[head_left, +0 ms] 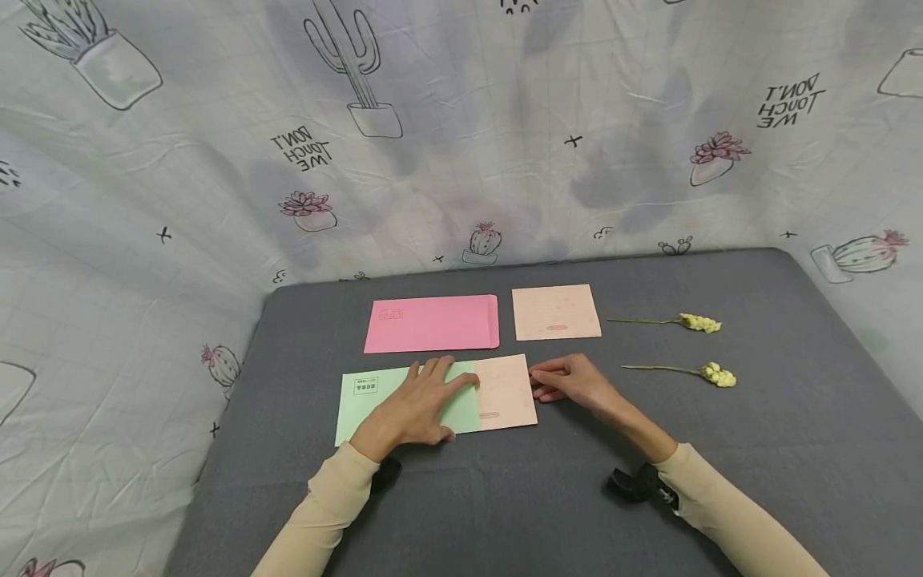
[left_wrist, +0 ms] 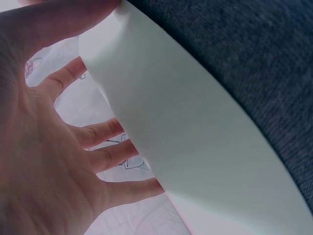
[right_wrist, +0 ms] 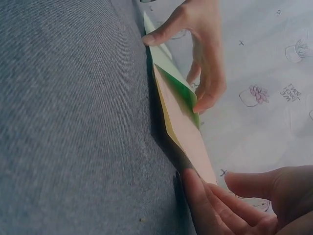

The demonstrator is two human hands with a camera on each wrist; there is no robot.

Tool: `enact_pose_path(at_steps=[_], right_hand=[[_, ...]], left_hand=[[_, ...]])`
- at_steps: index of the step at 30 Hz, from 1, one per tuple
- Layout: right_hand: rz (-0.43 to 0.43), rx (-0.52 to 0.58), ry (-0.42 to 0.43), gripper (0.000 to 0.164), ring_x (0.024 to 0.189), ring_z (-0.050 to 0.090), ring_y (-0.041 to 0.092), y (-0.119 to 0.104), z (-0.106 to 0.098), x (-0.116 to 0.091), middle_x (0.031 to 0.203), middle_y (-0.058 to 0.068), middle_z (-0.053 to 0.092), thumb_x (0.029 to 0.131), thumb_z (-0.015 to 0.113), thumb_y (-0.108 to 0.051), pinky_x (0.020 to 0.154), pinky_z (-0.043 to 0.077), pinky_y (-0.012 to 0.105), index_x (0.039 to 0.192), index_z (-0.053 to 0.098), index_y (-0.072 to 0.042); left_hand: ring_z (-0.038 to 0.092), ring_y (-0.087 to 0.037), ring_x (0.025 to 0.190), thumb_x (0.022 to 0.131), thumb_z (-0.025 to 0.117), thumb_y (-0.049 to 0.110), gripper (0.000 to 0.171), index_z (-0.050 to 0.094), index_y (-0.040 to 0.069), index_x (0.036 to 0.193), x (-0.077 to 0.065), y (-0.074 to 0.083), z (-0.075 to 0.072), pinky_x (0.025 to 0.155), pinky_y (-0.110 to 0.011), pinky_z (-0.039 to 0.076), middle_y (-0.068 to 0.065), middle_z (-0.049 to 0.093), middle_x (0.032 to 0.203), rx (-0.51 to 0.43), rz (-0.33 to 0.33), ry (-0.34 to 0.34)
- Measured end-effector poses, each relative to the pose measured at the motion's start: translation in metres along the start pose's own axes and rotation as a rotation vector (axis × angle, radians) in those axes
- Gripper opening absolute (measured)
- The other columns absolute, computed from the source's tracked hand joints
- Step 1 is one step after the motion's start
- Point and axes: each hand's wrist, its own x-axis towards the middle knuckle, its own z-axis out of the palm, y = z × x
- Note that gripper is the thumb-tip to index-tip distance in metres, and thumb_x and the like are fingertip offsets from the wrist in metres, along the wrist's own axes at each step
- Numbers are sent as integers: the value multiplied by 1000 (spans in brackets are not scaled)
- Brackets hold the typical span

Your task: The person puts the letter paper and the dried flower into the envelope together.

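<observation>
A pale green envelope (head_left: 360, 413) lies on the grey cloth with a peach card (head_left: 507, 393) partly inside its right end. My left hand (head_left: 414, 409) rests across the envelope with fingers spread, the thumb by the near edge. In the left wrist view, its straight fingers reach the edge of the pale envelope (left_wrist: 166, 117), which looks bowed. The right wrist view shows the envelope's mouth gaping over the card (right_wrist: 181, 117), with the left index fingertip at its corner. My right hand (head_left: 577, 383) pinches the card's outer right edge.
Behind the green envelope lies a pink envelope (head_left: 433, 324), with a second peach card (head_left: 555, 312) to its right. Two yellow-headed dried flower stems, one farther back (head_left: 699, 323) and one nearer (head_left: 719, 375), lie to the right. A cactus-print cloth (head_left: 433, 176) hangs behind the table.
</observation>
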Motion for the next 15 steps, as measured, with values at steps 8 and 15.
enact_pose_path(at_steps=[8, 15], right_hand=[[-2, -32, -64, 36, 81, 69, 20, -4, 7, 0, 108, 24, 68, 98, 59, -9, 74, 58, 33, 124, 58, 15], [-4, -60, -98, 35, 79, 67, 18, -4, 12, 4, 105, 20, 69, 98, 59, -12, 74, 58, 35, 123, 60, 13]], left_hand=[[44, -31, 120, 65, 90, 36, 83, 47, 31, 136, 0, 0, 1, 101, -59, 35, -14, 41, 136, 13, 2, 11], [44, -31, 120, 65, 90, 37, 84, 47, 31, 137, 0, 0, 1, 100, -57, 35, -14, 41, 136, 19, -1, 11]])
